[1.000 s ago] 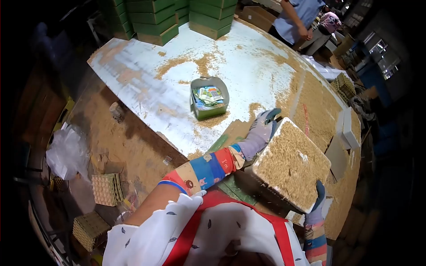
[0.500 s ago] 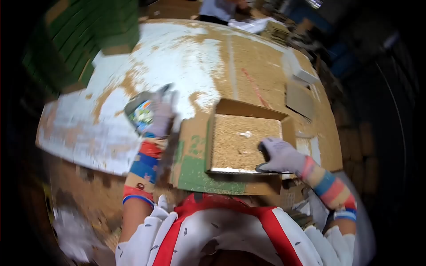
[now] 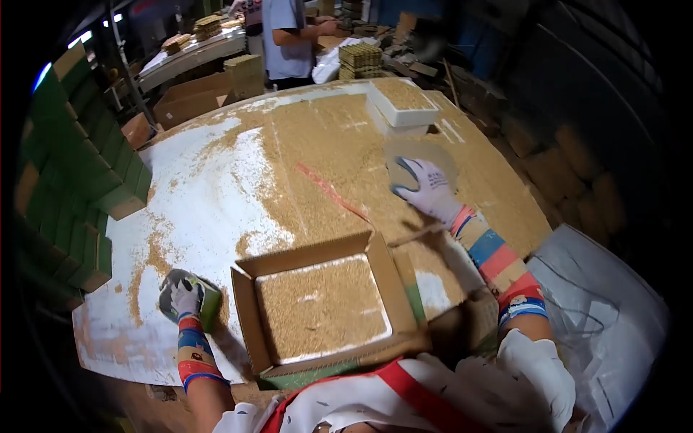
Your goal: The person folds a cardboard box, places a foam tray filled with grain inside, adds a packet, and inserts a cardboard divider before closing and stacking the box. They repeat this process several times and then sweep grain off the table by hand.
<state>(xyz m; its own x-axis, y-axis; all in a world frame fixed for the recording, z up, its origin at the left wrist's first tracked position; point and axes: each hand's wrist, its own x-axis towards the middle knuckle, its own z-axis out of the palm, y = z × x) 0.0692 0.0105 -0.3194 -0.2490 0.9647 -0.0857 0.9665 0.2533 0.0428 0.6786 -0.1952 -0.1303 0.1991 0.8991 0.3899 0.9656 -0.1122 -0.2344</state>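
An open cardboard box (image 3: 245,310) lies in front of me with a white tray full of husk (image 3: 321,307) inside it. My gloved left hand (image 3: 186,297) reaches into a small green box (image 3: 208,302) at the table's near left; whether it grips anything inside is hidden. My gloved right hand (image 3: 427,186) stretches out to the right and presses on a flat grey board (image 3: 422,155) lying on the husk-covered table. Neither hand touches the cardboard box.
Husk covers much of the white table (image 3: 209,195). A white tray of husk (image 3: 401,101) stands at the far right. Green boxes (image 3: 72,166) are stacked at the left. A person in a blue shirt (image 3: 285,36) works behind the table. A clear plastic bag (image 3: 613,310) lies at my right.
My right hand has left the tray in the box and reached out to the grey board. My left hand stays at the small green box. The view has swung to the right.
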